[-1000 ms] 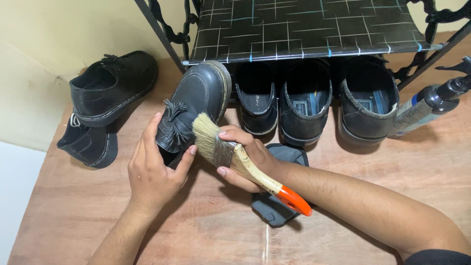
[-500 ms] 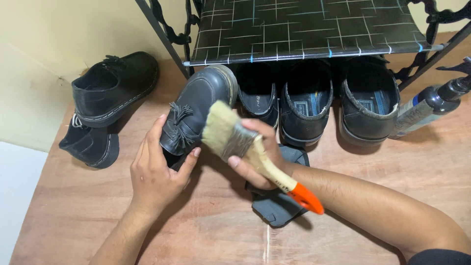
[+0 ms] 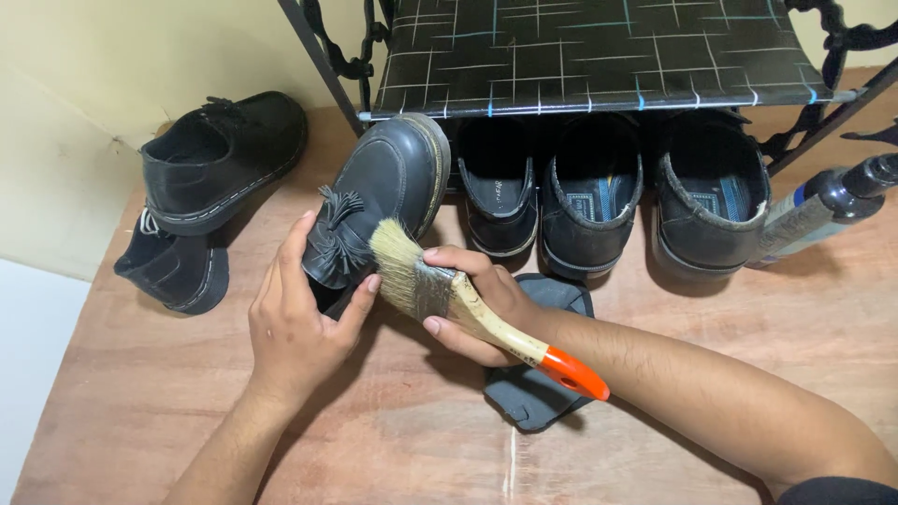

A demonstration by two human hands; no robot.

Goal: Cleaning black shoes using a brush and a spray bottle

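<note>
Tasselled black loafer (image 3: pixel 379 201) is lying tilted on the wooden floor (image 3: pixel 187 402), toe pointing toward the shoe rack (image 3: pixel 599 56) at the far edge. Left hand (image 3: pixel 299 323) is wrapping around its heel, fingers curled closed on the leather. Right hand (image 3: pixel 482 304) is gripping a wooden brush (image 3: pixel 468 304), bristles touching the shoe's side beside the tassel. A dark cloth (image 3: pixel 538 397) is lying under the right wrist.

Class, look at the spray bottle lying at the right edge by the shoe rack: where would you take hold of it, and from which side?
Probably around the middle of its grey body, coming from above. The spray bottle lies on its side on the wooden floor, dark nozzle end pointing up-right toward the rack's leg. The body is round and bare, with open floor below-right, so fingers could close across it. The nozzle looks too narrow and awkward to grip.
</note>
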